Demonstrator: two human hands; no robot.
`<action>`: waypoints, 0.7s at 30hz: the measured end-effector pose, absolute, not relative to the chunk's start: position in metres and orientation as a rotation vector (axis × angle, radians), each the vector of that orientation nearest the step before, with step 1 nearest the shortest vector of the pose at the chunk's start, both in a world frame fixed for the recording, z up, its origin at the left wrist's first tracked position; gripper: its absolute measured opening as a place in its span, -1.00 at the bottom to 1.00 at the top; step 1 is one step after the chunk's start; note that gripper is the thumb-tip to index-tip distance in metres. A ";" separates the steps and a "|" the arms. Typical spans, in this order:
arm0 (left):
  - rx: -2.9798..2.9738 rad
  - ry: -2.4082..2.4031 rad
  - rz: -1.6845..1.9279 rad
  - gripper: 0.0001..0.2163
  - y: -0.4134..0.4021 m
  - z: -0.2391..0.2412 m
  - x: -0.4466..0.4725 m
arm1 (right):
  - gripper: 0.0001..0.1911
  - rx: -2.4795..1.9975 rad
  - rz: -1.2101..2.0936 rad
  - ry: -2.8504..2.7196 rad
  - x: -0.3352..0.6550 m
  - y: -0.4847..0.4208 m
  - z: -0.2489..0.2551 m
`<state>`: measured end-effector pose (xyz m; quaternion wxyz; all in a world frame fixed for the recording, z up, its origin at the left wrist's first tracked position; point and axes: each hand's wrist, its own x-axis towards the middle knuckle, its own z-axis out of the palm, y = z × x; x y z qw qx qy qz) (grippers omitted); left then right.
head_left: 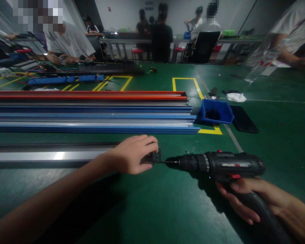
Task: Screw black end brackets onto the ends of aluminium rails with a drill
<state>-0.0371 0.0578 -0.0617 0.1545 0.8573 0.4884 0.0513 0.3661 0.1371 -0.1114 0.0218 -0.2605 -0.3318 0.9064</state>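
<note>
Over the green surface (173,210), left hand (136,155) grips a crosswise rail (58,156), right hand (249,196) a left-pointing drill (228,164).

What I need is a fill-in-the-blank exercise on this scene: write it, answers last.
The right hand holds a drill whose bit points toward the picture's ____ side.
In the picture, the left hand is at the ____ end of the nearest rail.
The bin beside the flat black slab is ____.
The tape on the green surface is ____.
Missing words: left; right; blue; yellow.

Left hand (135,154) clasps one end of a silver rail (58,156), right hand (266,189) a drill (234,163)
</note>
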 end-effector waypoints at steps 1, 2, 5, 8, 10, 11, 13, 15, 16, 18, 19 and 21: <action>2.454 1.399 0.144 -0.68 0.058 -0.061 -0.037 | -0.71 -0.809 2.800 -1.033 0.366 0.137 -0.111; 2.451 1.400 0.142 -0.68 0.058 -0.061 -0.037 | -0.71 -0.812 2.796 -1.034 0.366 0.137 -0.111; 2.445 1.404 0.136 -0.68 0.058 -0.060 -0.036 | -0.71 -0.840 2.796 -1.012 0.365 0.136 -0.108; 2.445 1.407 0.129 -0.68 0.057 -0.060 -0.036 | -0.72 -0.835 2.788 -1.005 0.364 0.136 -0.106; 2.443 1.405 0.128 -0.68 0.057 -0.060 -0.036 | -0.73 -0.799 2.797 -1.000 0.364 0.137 -0.106; 2.443 1.403 0.130 -0.68 0.058 -0.060 -0.036 | -0.73 -0.779 2.809 -0.995 0.364 0.137 -0.106; 2.443 1.400 0.134 -0.68 0.058 -0.060 -0.036 | -0.73 -0.753 2.833 -0.982 0.364 0.138 -0.106; 2.442 1.398 0.137 -0.68 0.058 -0.060 -0.036 | -0.73 -0.737 2.851 -0.966 0.364 0.139 -0.107; 2.442 1.397 0.138 -0.68 0.057 -0.060 -0.036 | -0.73 -0.735 2.854 -0.961 0.363 0.139 -0.107; 2.441 1.398 0.135 -0.69 0.057 -0.059 -0.036 | -0.73 -0.729 2.864 -0.951 0.363 0.140 -0.107; 2.441 1.399 0.134 -0.69 0.057 -0.059 -0.036 | -0.73 -0.725 2.866 -0.948 0.363 0.140 -0.107; 2.442 1.401 0.135 -0.69 0.057 -0.059 -0.036 | -0.73 -0.716 2.869 -0.949 0.361 0.140 -0.106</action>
